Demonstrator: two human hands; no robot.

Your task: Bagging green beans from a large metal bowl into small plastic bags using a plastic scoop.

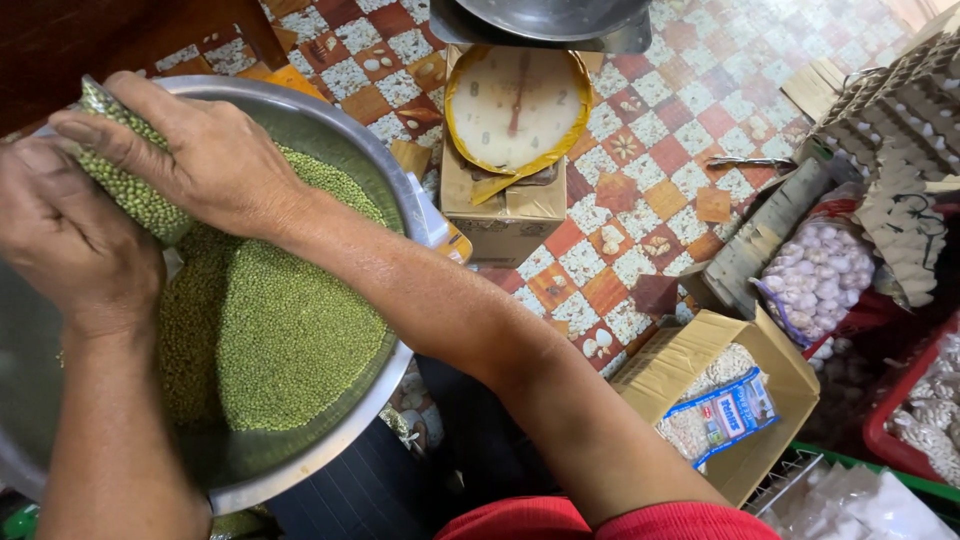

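A wide steel bowl (pixel 395 190) on my lap holds a heap of small green beans (pixel 270 340). Over its upper left part, both hands grip a clear plastic bag (pixel 125 185) packed with the same green beans. My right hand (pixel 195 150) lies across the top of the bag with fingers pointing left. My left hand (pixel 65 240) clutches the bag from the left and below, and hides part of it.
A dial weighing scale (pixel 515 105) with a steel pan sits on a cardboard box on the tiled floor. To the right are a mesh sack of garlic (pixel 815 275), egg trays (pixel 900 110), an open carton with a blue-labelled packet (pixel 725 415) and a red crate (pixel 900 420).
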